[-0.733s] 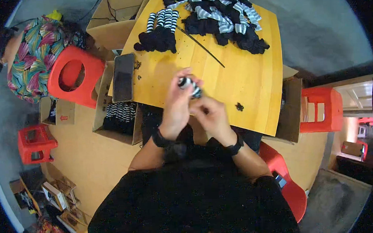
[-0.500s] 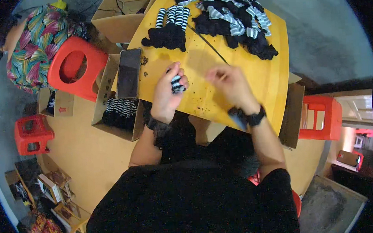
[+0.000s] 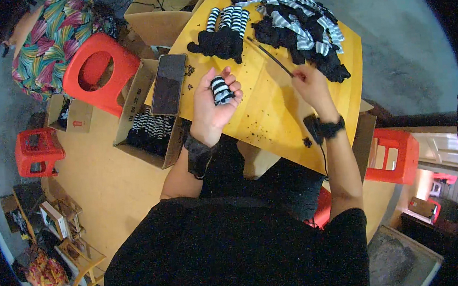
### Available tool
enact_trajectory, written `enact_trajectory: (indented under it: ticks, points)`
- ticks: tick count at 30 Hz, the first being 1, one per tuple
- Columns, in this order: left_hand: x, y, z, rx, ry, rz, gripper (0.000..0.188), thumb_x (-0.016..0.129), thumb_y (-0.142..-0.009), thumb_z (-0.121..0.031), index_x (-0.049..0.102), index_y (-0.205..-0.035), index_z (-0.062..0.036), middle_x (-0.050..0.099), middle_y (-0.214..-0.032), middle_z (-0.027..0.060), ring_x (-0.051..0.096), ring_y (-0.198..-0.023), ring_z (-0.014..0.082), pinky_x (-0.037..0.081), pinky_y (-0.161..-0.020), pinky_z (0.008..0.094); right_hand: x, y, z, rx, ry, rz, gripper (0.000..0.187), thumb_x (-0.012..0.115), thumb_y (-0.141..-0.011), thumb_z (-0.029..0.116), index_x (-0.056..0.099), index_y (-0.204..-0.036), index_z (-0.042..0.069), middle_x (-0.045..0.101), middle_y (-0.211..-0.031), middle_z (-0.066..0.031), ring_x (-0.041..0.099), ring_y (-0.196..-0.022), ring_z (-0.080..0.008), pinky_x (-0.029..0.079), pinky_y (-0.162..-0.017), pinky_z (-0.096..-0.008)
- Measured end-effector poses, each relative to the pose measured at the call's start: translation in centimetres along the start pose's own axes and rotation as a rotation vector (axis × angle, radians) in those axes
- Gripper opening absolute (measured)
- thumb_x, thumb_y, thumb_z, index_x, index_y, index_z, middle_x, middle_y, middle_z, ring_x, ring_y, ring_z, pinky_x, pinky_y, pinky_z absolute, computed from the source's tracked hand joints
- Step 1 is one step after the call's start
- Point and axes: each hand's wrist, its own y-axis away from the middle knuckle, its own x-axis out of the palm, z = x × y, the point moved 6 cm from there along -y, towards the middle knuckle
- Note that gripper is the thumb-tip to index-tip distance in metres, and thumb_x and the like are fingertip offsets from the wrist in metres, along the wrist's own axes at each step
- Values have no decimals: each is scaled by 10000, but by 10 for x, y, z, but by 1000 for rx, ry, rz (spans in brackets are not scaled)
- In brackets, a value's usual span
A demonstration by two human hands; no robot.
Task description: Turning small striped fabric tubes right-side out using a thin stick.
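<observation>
My left hand is closed around a black-and-white striped knitted piece, bunched into a short tube against the palm and fingers. Over the yellow table, my right hand has its fingers closed at the near end of a thin dark rod; the gripped end is hidden. The rod slants up and left from it. Beyond my left hand lie several striped knitted tubes with black fuzzy parts toward me. At the far right is a loose heap of black and grey-striped knitwear.
A dark phone lies at the table's left edge, above a cardboard box of striped knitwear. Dark bits of lint dot the tabletop. Red stools stand left and right. A person in patterned clothing is at the far left.
My right hand has moved right and slightly up, and now grips the rod's end. My left hand has turned, showing more of the striped piece. The whole view has shifted a little.
</observation>
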Motion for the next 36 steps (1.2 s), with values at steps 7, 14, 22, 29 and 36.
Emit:
enact_trajectory:
  ticks: [7, 14, 22, 29, 36]
  points:
    - [28, 0, 16, -20, 80, 32, 370, 520, -854, -395, 520, -905, -28, 463, -697, 14, 448, -638, 134, 384, -584, 243, -16, 153, 49, 280, -944, 334, 84, 535, -864, 115, 553, -848, 35, 516, -728, 24, 483, -684, -54, 400, -651, -189]
    - [54, 13, 40, -33, -39, 149, 247, 532, -867, -290, 526, -941, -54, 462, -710, 6, 448, -637, 127, 378, -590, 243, 8, 184, 59, 194, -951, 272, 148, 501, -886, 111, 575, -951, 0, 522, -683, 21, 474, -609, -52, 402, -585, -183]
    - [68, 28, 47, 210, -359, 253, 252, 547, -853, -192, 457, -1054, -68, 458, -689, 5, 439, -603, 122, 352, -581, 244, 9, 193, 65, 307, -1012, 241, 178, 471, -900, 109, 591, -977, 2, 503, -632, 25, 447, -573, -48, 371, -540, -178]
    - [78, 38, 60, 377, -623, 335, 347, 575, -845, -221, 407, -1122, -94, 443, -612, -20, 376, -448, 56, 303, -465, 218, 15, 198, 69, 361, -1060, 231, 181, 480, -900, 122, 598, -965, 1, 489, -610, 30, 422, -540, -42, 352, -508, -177]
    - [77, 37, 73, 289, -660, 353, 341, 495, -890, -281, 406, -1156, -87, 359, -549, -57, 275, -375, 33, 248, -394, 195, 25, 190, 69, 247, -1108, 91, 176, 491, -896, 116, 602, -961, -4, 495, -614, 35, 423, -543, -39, 352, -499, -175]
